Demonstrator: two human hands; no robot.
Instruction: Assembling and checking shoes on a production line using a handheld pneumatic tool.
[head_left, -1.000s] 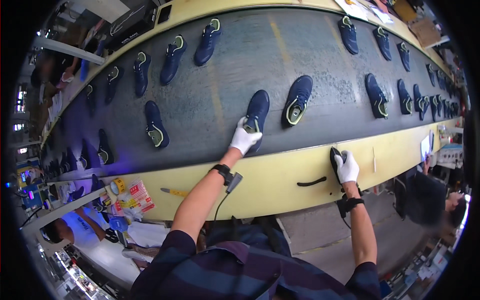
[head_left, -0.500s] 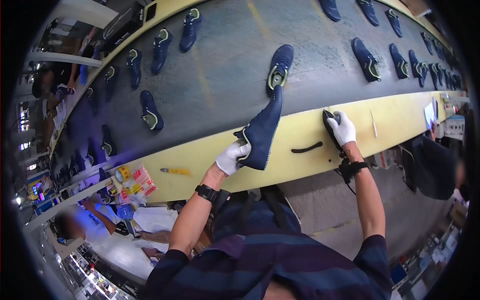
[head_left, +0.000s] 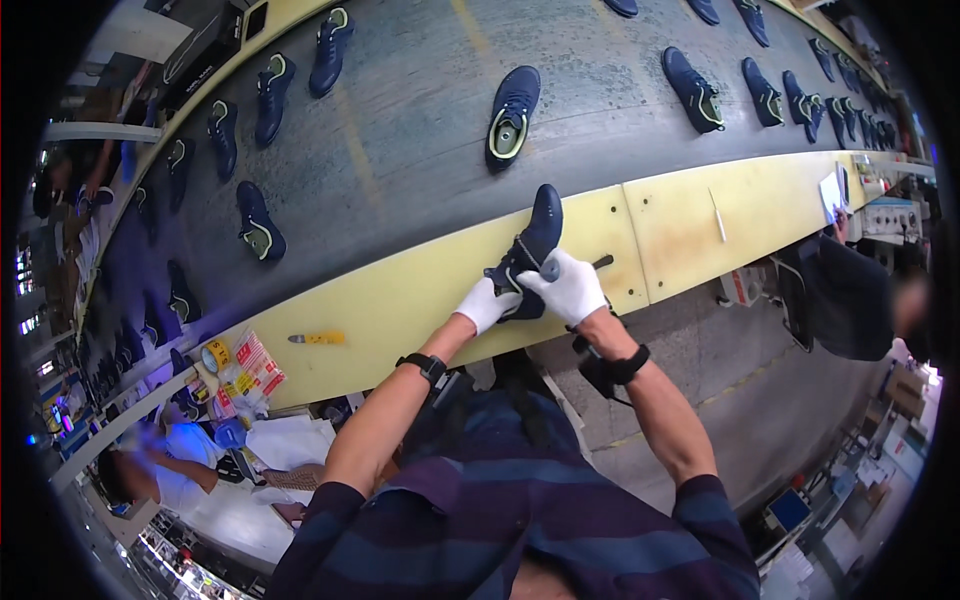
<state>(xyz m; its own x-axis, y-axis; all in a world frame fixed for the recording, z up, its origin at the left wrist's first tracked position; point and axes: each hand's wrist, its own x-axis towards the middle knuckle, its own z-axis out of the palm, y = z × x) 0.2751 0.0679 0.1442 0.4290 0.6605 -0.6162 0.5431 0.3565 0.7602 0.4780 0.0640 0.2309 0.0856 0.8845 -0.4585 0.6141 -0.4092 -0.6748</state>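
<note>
A navy shoe (head_left: 541,228) is held over the yellow bench, its toe pointing to the far side. My left hand (head_left: 487,305), in a white glove, is closed around the shoe's collar and heel area. My right hand (head_left: 571,287), also in a white glove, is closed at the shoe's right side. A dark, rounded tool end (head_left: 550,270) shows at its fingers; the rest of this tool is hidden in the glove. A black strip (head_left: 602,262) lies on the bench just beyond the right hand, partly covered by it.
Beyond the yellow bench (head_left: 400,310) runs a grey conveyor belt (head_left: 420,130) with several navy shoes, one (head_left: 512,118) straight ahead. On the bench lie a yellow cutter (head_left: 317,338), a white pen-like tool (head_left: 718,215) and tape (head_left: 215,355). Other people sit at left and right.
My right hand has lifted the black tool from the bench and brought it left to the shoe. The shoe has turned, showing its other side. The whole view has shifted slightly.
</note>
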